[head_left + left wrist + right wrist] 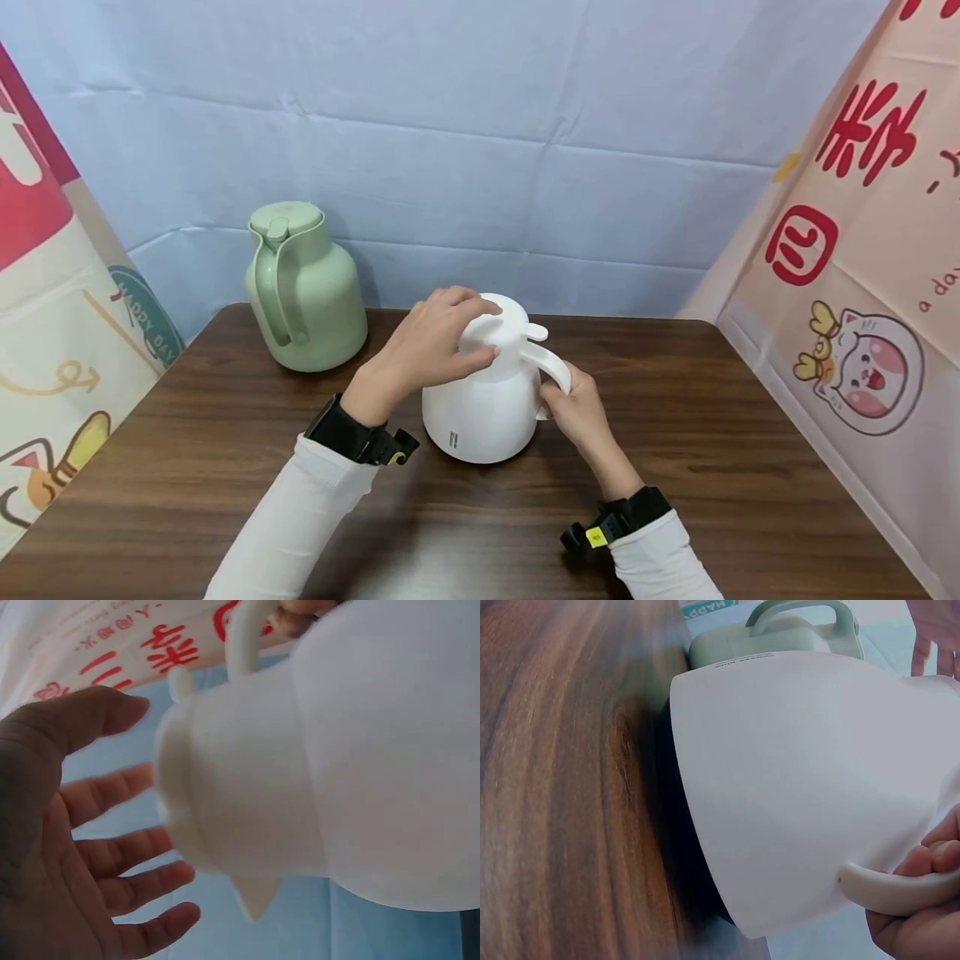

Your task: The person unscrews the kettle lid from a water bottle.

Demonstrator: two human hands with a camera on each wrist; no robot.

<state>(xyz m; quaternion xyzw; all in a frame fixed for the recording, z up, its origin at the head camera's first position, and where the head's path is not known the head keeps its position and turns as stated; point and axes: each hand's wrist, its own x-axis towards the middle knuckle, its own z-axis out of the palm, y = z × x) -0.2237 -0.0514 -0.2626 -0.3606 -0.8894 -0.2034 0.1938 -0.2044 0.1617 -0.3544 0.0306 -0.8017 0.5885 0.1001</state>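
A white thermos jug [480, 421] with a lid, a thumb lever and a side handle stands near the middle of the brown table. My right hand [576, 410] grips its handle [889, 891], the fingers curled round it in the right wrist view. My left hand [438, 333] hovers at the jug's lid [510, 310], its fingers spread and nothing held. In the left wrist view the fingertips [174, 874] reach just beside the lid's rim; whether they touch it I cannot tell. The jug's spout [255, 896] points away from the handle.
A green thermos jug [322, 292] stands at the table's back left, its handle toward the front. Behind the wooden table [712, 433] hangs a pale blue cloth [450, 167]. Printed cloths [870, 275] hang along both sides.
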